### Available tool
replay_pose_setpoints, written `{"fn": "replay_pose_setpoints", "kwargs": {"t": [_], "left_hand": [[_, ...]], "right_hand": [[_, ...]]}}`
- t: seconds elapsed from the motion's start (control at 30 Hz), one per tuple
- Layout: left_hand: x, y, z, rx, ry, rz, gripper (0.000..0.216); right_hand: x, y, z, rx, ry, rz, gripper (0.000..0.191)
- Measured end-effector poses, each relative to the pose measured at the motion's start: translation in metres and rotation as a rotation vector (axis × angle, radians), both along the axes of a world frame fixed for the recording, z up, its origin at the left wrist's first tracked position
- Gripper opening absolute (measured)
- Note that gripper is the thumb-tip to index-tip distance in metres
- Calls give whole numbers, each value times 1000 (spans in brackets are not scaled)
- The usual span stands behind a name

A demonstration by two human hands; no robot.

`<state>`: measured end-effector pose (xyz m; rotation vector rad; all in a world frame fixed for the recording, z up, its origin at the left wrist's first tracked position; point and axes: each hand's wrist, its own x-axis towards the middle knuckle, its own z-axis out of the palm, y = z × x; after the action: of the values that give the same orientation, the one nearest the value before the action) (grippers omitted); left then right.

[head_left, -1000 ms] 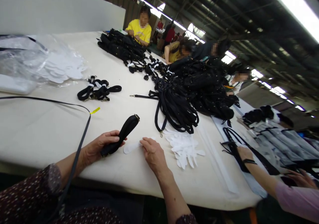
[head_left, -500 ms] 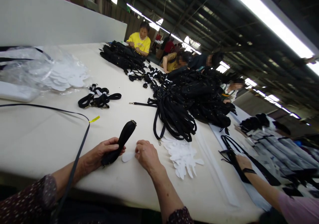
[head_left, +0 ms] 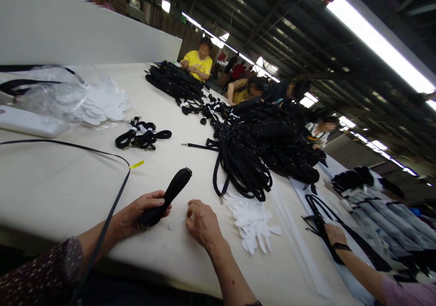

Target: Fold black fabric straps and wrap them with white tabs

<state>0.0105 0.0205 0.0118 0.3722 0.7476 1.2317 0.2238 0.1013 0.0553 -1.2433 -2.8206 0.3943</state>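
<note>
My left hand [head_left: 136, 215] grips the near end of a black padded strap piece [head_left: 170, 192] that points away over the white table [head_left: 61, 183]. My right hand [head_left: 201, 224] pinches a small white oval paper piece [head_left: 176, 223] lying just beside the strap. A pile of similar white pieces [head_left: 254, 222] lies to the right of that hand. A long thin black strap [head_left: 116, 197] with a yellow tag [head_left: 136, 164] runs across the table and over my left forearm.
A heap of black straps [head_left: 245, 160] fills the table's middle. A small tied bundle [head_left: 141, 135] lies further left. A clear plastic bag with white pieces [head_left: 75, 97] sits far left. A co-worker's hand [head_left: 332, 233] handles straps at right; other people sit at the far side.
My right hand has drawn the white piece closer to the strap and lifted its edge. The view has shifted slightly; my left hand keeps its grip.
</note>
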Motion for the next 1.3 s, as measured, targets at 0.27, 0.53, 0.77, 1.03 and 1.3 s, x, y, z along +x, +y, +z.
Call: {"fn": "replay_pose_setpoints", "kwargs": {"t": [0.27,0.53,0.77,1.03,1.3], "left_hand": [[5,0,1,113,236,-102,25],[5,-1,-5,184,427,-168,28],[7,0,-9,259,532,-188,33],[14,7,-12,417,620,-233,35],[19,18,-58,347,420,-137,47]], "right_hand": [[10,-8,-10,-248,335,-153,21],[6,-10,-21,-115,289,-39,16],[11,-13,-8,-244,547,-299,12],[-16,-19,-38,-797,1092,-448,27],[-22,-21,-18,-846,936,-477,26]]}}
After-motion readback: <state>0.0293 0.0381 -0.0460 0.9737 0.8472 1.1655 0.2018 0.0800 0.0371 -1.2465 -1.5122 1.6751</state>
